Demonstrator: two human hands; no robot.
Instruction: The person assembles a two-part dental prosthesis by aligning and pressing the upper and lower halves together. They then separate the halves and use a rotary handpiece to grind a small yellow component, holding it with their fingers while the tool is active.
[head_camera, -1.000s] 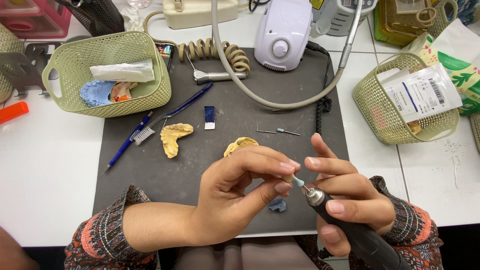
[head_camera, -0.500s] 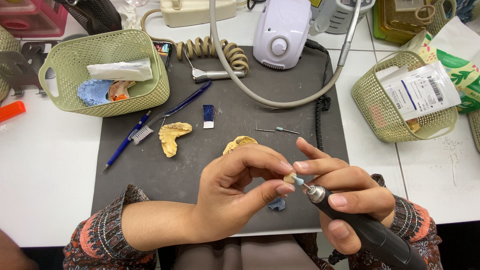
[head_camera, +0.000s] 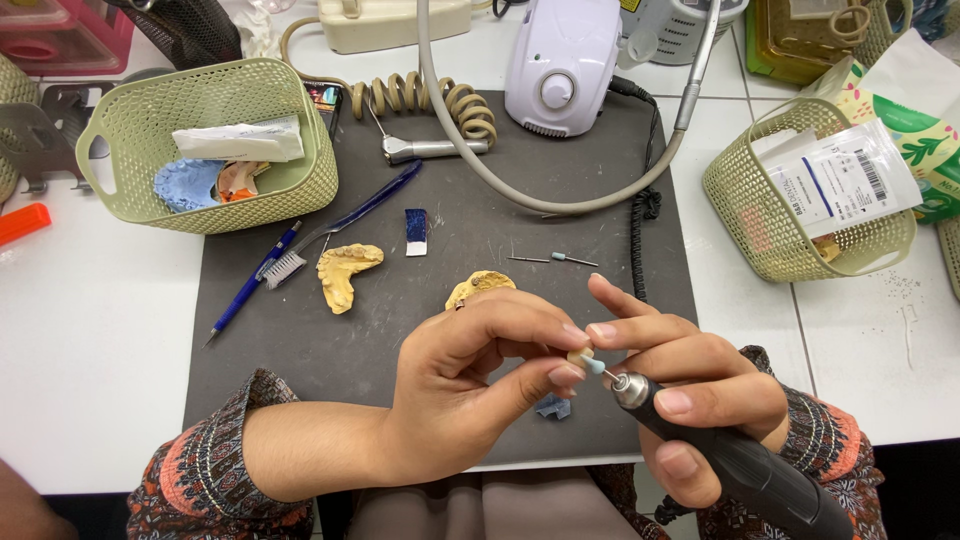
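Grinding is the step in hand, judged from the tool's contact with the workpiece. The left hand (head_camera: 450, 400) pinches a small cream-coloured piece (head_camera: 579, 357) between thumb and fingertips, held in the air above the near edge of the dark work mat (head_camera: 400, 330). The right hand (head_camera: 700, 400) wraps its fingers around a black rotary handpiece (head_camera: 740, 465), index finger extended forward and touching the left fingertips for bracing. The pale blue burr tip (head_camera: 596, 367) of the handpiece touches the piece.

On the mat, well apart from the hands, lie two yellow dental casts (head_camera: 345, 272), a blue-handled brush (head_camera: 340, 222), a blue pen (head_camera: 250, 282) and a loose burr (head_camera: 555, 259). A white control unit (head_camera: 565, 65) stands at the far edge. Green baskets (head_camera: 215, 150) sit on either side.

The next move calls for light, steady pressure, with both hands kept braced together, so that the burr does not slip off the small piece onto the fingertips.
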